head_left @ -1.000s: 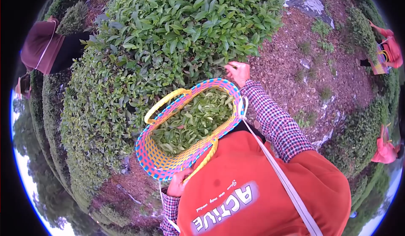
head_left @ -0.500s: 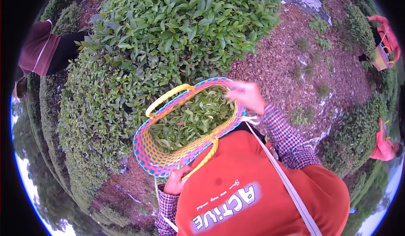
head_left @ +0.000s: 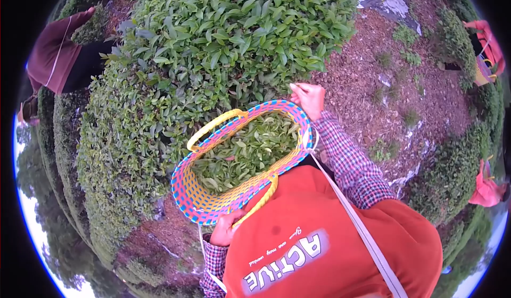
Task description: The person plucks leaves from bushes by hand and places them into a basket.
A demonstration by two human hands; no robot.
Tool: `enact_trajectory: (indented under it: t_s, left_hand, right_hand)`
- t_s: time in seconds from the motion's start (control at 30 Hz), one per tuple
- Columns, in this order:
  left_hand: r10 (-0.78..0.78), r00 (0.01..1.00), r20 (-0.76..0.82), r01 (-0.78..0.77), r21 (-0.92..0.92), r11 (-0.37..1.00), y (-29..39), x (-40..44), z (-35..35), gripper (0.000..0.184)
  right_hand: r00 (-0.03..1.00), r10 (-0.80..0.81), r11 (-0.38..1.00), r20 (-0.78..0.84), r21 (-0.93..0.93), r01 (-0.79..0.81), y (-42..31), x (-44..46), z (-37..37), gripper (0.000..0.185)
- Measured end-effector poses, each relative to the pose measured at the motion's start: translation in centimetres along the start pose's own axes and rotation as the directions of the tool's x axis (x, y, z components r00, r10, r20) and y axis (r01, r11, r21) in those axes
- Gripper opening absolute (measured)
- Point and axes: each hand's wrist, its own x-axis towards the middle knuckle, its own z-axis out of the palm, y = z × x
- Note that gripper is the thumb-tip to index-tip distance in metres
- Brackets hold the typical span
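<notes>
A woven basket (head_left: pixel 183 197) in pink, blue and yellow hangs against my red top, its white strap at the right end. Picked green leaves (head_left: pixel 250 151) fill much of it. My left hand (head_left: pixel 225 230) is closed on the basket's near rim, beside the yellow handle (head_left: pixel 261 202). Just beyond the basket's far right end, my right hand (head_left: pixel 310 98) is at the lower edge of the leafy bush (head_left: pixel 234 32), its thumb and fingers pressed together. Whatever lies between those fingertips is too small to make out.
One person (head_left: pixel 56 58) in a maroon top stands at the left by the bushes. At the right edge are a person (head_left: pixel 487 42) with a basket and another person in pink (head_left: pixel 485 189). Brown ground (head_left: pixel 367 80) with a grey rock (head_left: pixel 391 2) lies right of the bush.
My right hand went from the bush to above the basket's right end, then back out to the bush's edge. My left hand stays at the rim. The maroon-clad person's arm now reaches out.
</notes>
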Motion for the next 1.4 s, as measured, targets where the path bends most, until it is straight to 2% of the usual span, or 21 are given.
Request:
enact_trajectory:
  t_s: [0.1,0.17,0.2,0.3,0.33,0.37,0.43,0.53,0.63,0.73,0.8,0.93,0.97,1.03,1.07,1.1,1.17,1.2,1.27,1.37,1.4]
  left_hand:
    - [-0.007,1.000,-0.004,0.007,0.017,1.000,-0.5,0.0,-0.1,0.040]
    - [-0.001,1.000,0.011,0.001,0.030,1.000,-0.9,-0.1,-0.3,0.040]
    - [0.011,1.000,0.015,-0.012,0.039,0.999,-1.0,0.2,-0.3,0.040]
    - [0.028,1.000,0.007,-0.028,0.029,0.999,-0.8,0.3,-0.4,0.040]
    - [0.013,1.000,0.010,-0.014,0.045,0.999,-0.5,0.4,-0.4,0.040]
    - [-0.003,1.000,0.018,0.002,0.063,0.998,0.0,0.5,-0.6,0.040]
    - [-0.005,0.999,0.037,0.002,0.071,0.997,0.4,0.7,-0.6,0.040]
    - [0.019,0.999,0.037,-0.021,0.049,0.999,0.0,0.7,-0.8,0.040]
    - [0.011,0.999,0.034,-0.013,0.051,0.999,0.3,0.7,-0.7,0.040]
    - [0.007,1.000,0.022,-0.008,0.035,0.999,0.4,0.7,-0.6,0.040]
    - [0.014,1.000,0.023,-0.014,0.008,1.000,0.0,0.8,-0.5,0.041]
    - [-0.017,1.000,0.019,0.016,0.044,0.999,0.4,0.6,-0.4,0.040]
    - [-0.008,1.000,0.024,0.007,0.040,0.999,0.1,0.6,-0.4,0.039]
    - [0.014,0.999,0.029,-0.015,0.052,0.999,-0.1,1.2,-0.8,0.038]
    - [0.013,0.999,0.046,-0.016,0.066,0.998,-0.1,1.3,-1.0,0.038]
    - [0.016,0.998,0.064,-0.021,0.081,0.996,0.0,1.5,-1.1,0.038]
    - [0.019,0.999,0.045,-0.022,0.072,0.997,0.1,1.5,-0.8,0.038]
    - [0.018,0.999,0.029,-0.020,0.066,0.998,0.2,1.5,-0.7,0.038]
    - [0.019,0.999,0.031,-0.022,0.085,0.996,0.6,1.3,-0.8,0.038]
    - [0.043,0.999,0.032,-0.047,0.110,0.993,0.4,1.6,-0.6,0.038]
    - [0.048,0.998,0.035,-0.052,0.121,0.991,0.3,1.5,-0.7,0.038]
  right_hand:
    - [0.993,-0.012,0.997,0.120,0.078,0.003,-4.2,-2.7,-1.1,0.017]
    - [0.870,0.028,0.979,0.492,0.162,-0.123,-5.4,-4.2,-1.4,0.020]
    - [0.733,-0.077,0.983,0.676,-0.072,0.170,-6.2,-3.9,-2.0,0.029]
    - [0.910,-0.251,0.902,0.331,-0.260,0.344,-3.5,-0.7,-2.8,0.046]
    - [0.949,-0.030,0.938,0.313,-0.319,0.135,-4.3,0.6,-3.4,0.059]
    - [0.938,0.004,0.911,0.346,-0.388,0.140,-4.8,1.8,-3.3,0.061]
    - [0.870,-0.255,0.721,0.422,-0.517,0.462,-2.6,3.8,-2.0,0.055]
    - [0.789,-0.433,0.659,0.436,-0.444,0.607,-0.4,5.5,-0.2,0.033]
    - [0.854,-0.319,0.854,0.410,-0.268,0.447,0.4,5.1,0.2,0.026]
    - [0.941,-0.052,0.998,0.334,0.044,0.039,-0.6,2.8,-0.4,0.017]
    - [0.936,0.121,0.942,0.332,0.259,-0.214,-0.5,1.2,-1.1,0.015]
    - [0.926,0.080,0.820,0.369,0.504,-0.272,-4.8,-1.1,-3.0,0.018]
    - [0.931,0.063,0.849,0.360,0.471,-0.239,-5.6,-1.4,-3.8,0.018]
    - [0.838,0.081,0.974,0.539,0.136,-0.182,-7.1,-3.2,-3.9,0.018]
    - [0.670,-0.006,0.999,0.742,-0.027,0.038,-5.9,-4.1,-3.4,0.024]
    - [0.536,-0.209,0.806,0.818,-0.167,0.568,-5.1,-4.2,-3.2,0.031]
    - [0.886,0.049,0.998,0.461,0.017,-0.064,-4.2,-3.3,-4.2,0.034]
    - [0.959,0.199,0.980,0.203,-0.065,-0.189,-4.5,-1.5,-5.3,0.045]
    - [0.998,0.037,0.970,-0.050,-0.238,-0.048,-1.5,1.7,-7.5,0.059]
    - [0.964,-0.260,0.822,0.048,-0.512,0.248,-1.3,5.1,-6.1,0.061]
    - [0.966,-0.254,0.763,0.052,-0.603,0.233,-1.5,5.7,-5.1,0.057]
